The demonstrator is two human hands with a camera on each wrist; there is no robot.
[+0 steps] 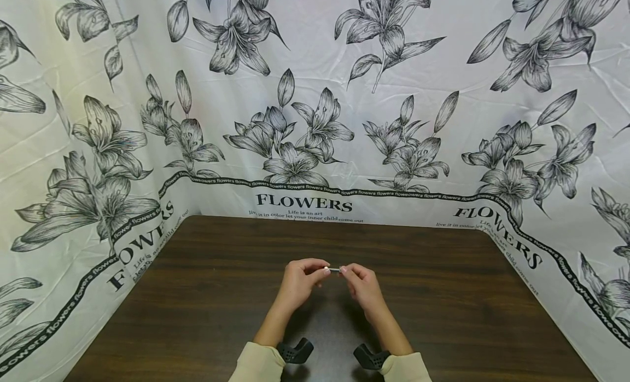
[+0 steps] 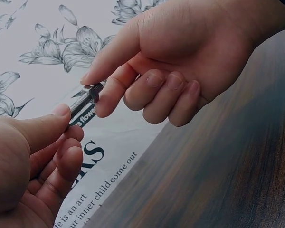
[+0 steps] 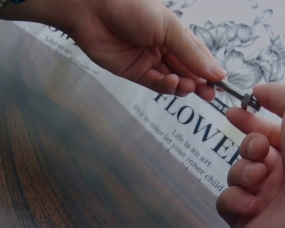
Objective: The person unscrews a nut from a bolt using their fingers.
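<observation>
A metal bolt (image 1: 334,269) with a threaded shank is held level between both hands above the table. My left hand (image 1: 296,284) pinches one end of it between thumb and fingers, covering that end in the left wrist view. A nut (image 3: 247,100) sits on the threads near the opposite end, with a short stub of thread past it. My right hand (image 1: 365,287) has its thumb and index fingertip on either side of this nut. The right hand's other fingers (image 2: 164,95) are curled in toward the palm.
Below the hands lies a dark brown wood-grain table (image 1: 221,316). White cloth (image 1: 315,125) with black flower drawings and lettering hangs round its back and sides. Each wrist carries a black camera mount (image 1: 297,351), next to a pale sleeve (image 1: 258,363).
</observation>
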